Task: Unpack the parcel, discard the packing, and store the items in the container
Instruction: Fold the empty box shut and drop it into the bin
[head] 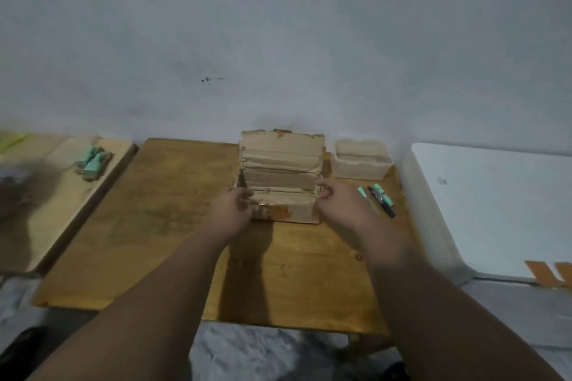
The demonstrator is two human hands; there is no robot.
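- Cardboard parcel (280, 176) sits at far-centre of a wooden table (154, 226), back edge near the wall (278, 40); flaps open, far flap upright, worn tan card w/ orange tape scraps on near face.
- Room: wide bare tabletop to parcel's left and toward the near edge; right side is tighter.
- Clear plastic container (360, 159), lidless, just beside parcel's right, also by the wall.
- Teal-and-black pens (379, 198) lie on table in front of container, near right hand.
- Left hand (233, 210) at parcel's near-left corner, fingers curled on the edge; a small shiny thing is there, too blurred to tell what.
- Right hand (342, 206) at near-right corner, thumb and fingers pinched close; can't tell if gripping card.
- Both forearms reach straight fwd.
- Left: a second wooden board (62, 182) w/ teal items (93, 161). Right: white surface (495, 210).
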